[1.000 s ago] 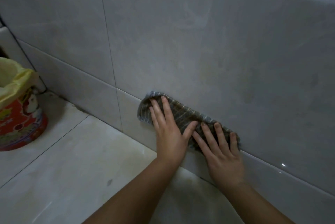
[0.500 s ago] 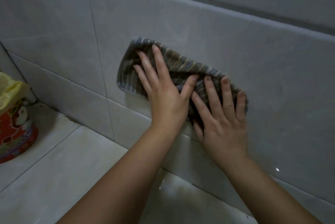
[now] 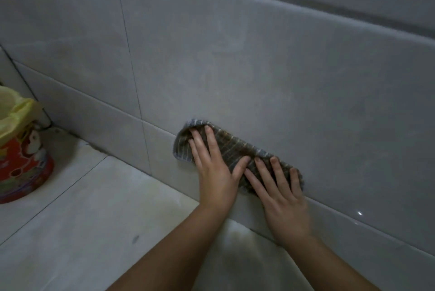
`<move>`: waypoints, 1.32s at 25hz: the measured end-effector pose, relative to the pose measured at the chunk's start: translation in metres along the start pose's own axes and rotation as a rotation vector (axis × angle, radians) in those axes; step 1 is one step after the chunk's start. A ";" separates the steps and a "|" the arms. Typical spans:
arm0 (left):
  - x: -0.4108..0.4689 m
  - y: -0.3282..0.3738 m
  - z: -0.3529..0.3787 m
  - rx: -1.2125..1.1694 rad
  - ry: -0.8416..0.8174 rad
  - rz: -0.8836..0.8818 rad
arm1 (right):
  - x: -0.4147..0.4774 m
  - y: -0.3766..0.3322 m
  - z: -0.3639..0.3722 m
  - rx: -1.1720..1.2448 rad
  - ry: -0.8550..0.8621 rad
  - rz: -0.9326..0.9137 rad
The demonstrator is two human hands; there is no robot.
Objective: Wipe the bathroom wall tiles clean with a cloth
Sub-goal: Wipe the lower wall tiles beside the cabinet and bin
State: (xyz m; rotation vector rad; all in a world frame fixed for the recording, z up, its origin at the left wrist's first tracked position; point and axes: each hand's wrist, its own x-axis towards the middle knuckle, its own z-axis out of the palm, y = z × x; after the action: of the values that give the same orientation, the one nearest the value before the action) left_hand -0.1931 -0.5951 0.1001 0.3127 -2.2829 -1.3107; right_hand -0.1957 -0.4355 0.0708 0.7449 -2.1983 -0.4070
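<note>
Both grips and the cloth have come down the wall since half a second ago. Then they were pressing on the middle of the big tile, and now they are at its lower edge, nearly the same place as one second ago.

Head view: the left grip (image 3: pixel 216 173) and the right grip (image 3: pixel 283 203), two bare hands, lie side by side, flat on the cloth (image 3: pixel 231 147), with fingers straight and spread. Neither one closes around the cloth; they only press it against the wall. The cloth is folded into a long strip, dark with thin pale stripes. It lies slanted along the joint between the big tile (image 3: pixel 259 67) and the low tile row (image 3: pixel 94 114) just above the floor (image 3: pixel 70 220). Its left end shows beyond the left fingers, and its right end is under the right fingers.

I judge that the wiping is in the middle of its course, at the bottom of an up-and-down stroke. The next move calls for even pressure from both palms while the cloth slides up again or sideways to a fresh part, so that it does not bunch or slip out.

The big tile looks dull and cloudy, with faint smears; whether these are dirt or wet marks I cannot tell. A bin (image 3: pixel 23 163) stands in the left corner, well apart.
</note>
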 end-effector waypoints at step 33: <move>-0.065 -0.106 0.078 -0.055 -0.112 -0.239 | -0.100 -0.009 0.078 0.027 -0.131 -0.322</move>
State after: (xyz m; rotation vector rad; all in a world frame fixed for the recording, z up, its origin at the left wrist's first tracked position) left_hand -0.1823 -0.5639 -0.0426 0.5186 -2.3530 -1.5410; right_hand -0.1973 -0.3756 -0.0413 1.1215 -2.2103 -0.6019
